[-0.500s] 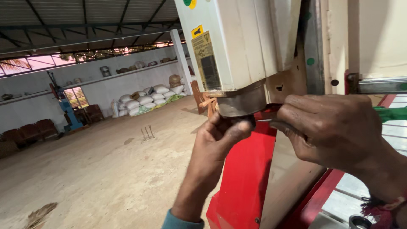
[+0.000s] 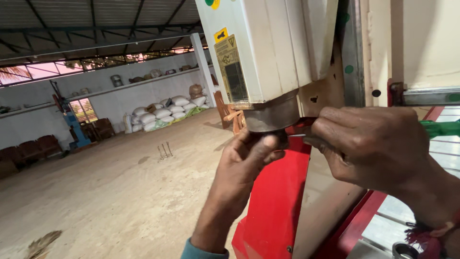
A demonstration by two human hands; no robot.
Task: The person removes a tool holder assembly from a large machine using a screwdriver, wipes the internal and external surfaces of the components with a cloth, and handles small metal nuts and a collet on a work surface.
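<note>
**Working at the metal collar under the machine head**

Reaching up from below, the left hand [image 2: 251,153] cups the underside of the dark metal collar [image 2: 273,115] at the bottom of the cream-white machine head [image 2: 268,48], fingers curled closed around the small part hanging beneath it. The right hand [image 2: 369,144] comes in from the side at the same height, closed in a fist on a thin tool [image 2: 299,136] whose tip points at the collar; what kind of tool cannot be told. Judging by both hands still being engaged at the collar, the fitting is midway: the part is neither clearly off nor clearly left seated. Behind the hands stands the red machine frame [image 2: 275,201], and a green handle [image 2: 441,128] shows beyond the right knuckles. Farther off, white sacks [image 2: 163,112] lie piled by the hall's wall.
</note>
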